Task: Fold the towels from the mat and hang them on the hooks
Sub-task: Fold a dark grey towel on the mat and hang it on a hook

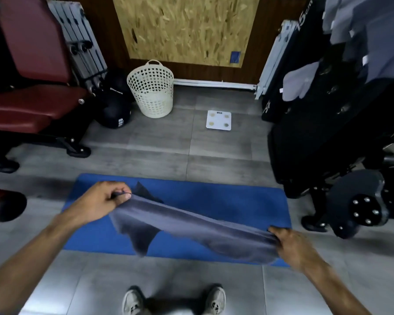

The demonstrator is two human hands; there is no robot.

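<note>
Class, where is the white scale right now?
In the head view, the scale lies on the grey floor, right of the basket, beyond the blue mat.

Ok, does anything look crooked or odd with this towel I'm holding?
Yes. The grey towel, stretched between left hand and right hand over the blue mat, sags unevenly; one loose corner droops near the left end.

**Grey towel stretched above the blue mat**

A dark grey towel (191,226) hangs stretched between two hands over a blue mat (225,198) lying flat on the grey tiled floor. The left hand (105,198) pinches one end, the right hand (291,244) grips the other. A loose corner droops down near the mat's front edge. More grey towels (359,30) hang at upper right.
</note>
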